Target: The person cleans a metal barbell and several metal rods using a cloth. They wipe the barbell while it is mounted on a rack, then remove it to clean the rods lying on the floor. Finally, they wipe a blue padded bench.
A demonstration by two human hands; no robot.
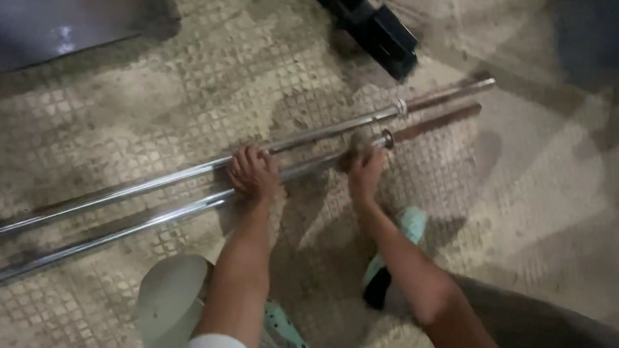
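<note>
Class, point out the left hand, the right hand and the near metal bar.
left hand (254, 172), head view, on the knuckles.
right hand (365, 172), head view, on the back of the hand.
near metal bar (136, 224), head view, on its shiny middle stretch.

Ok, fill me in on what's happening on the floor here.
A person is crouched over two long shiny metal bars lying side by side on a worn tiled floor. The left hand is pressed down on the nearer bar, fingers curled over it. The right hand holds a small wad, seemingly a cloth, against that same bar, just short of the ring where its rusty brown end begins. A dark block-shaped object sits on the floor beyond the bars.
</note>
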